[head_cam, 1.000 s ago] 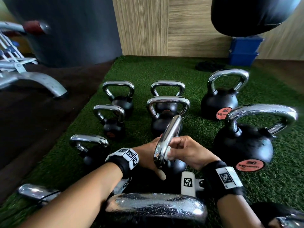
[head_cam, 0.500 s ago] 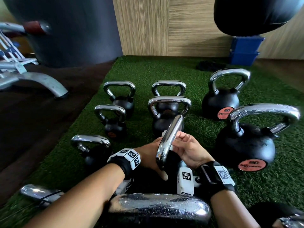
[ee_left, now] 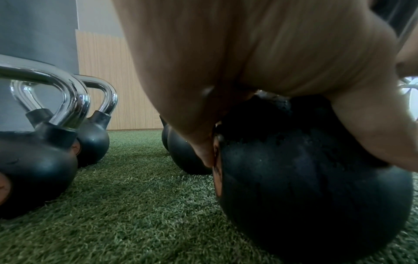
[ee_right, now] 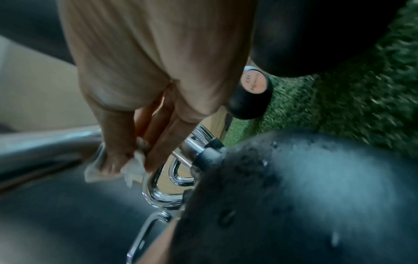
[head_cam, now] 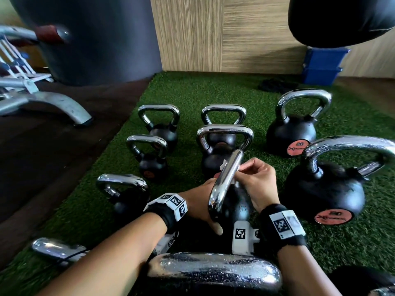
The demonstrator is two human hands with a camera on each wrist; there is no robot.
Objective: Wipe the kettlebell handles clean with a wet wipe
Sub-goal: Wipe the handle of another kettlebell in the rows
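In the lower middle of the frame, a black round kettlebell [head_cam: 237, 206] with a shiny chrome handle [head_cam: 226, 178] stands on the green artificial turf [head_cam: 188, 92]. The left hand [head_cam: 198, 201] rests on its body, fingers curled around it. The right hand [head_cam: 256, 178] pinches a small white wet wipe [ee_right: 135, 166] against the handle's upper part.
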